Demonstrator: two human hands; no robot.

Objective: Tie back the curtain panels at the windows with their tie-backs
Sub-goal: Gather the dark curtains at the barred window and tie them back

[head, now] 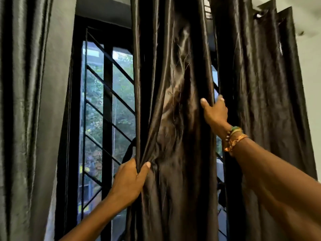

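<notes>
Gathering step: left hand (pixel 132 174) and right hand (pixel 215 112) each have a closed grip on a curtain (pixel 173 84) edge; next probably bunch it together for tying.

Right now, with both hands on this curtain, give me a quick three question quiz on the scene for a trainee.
1. True or false: the left hand grips the left edge of the middle curtain panel.
2. Which wrist wears the bracelets? A: left. B: right.
3. Fill in: the right hand holds the middle curtain panel ___ up than the left hand does.

Key: 1 true; 2 B; 3 higher.
</notes>
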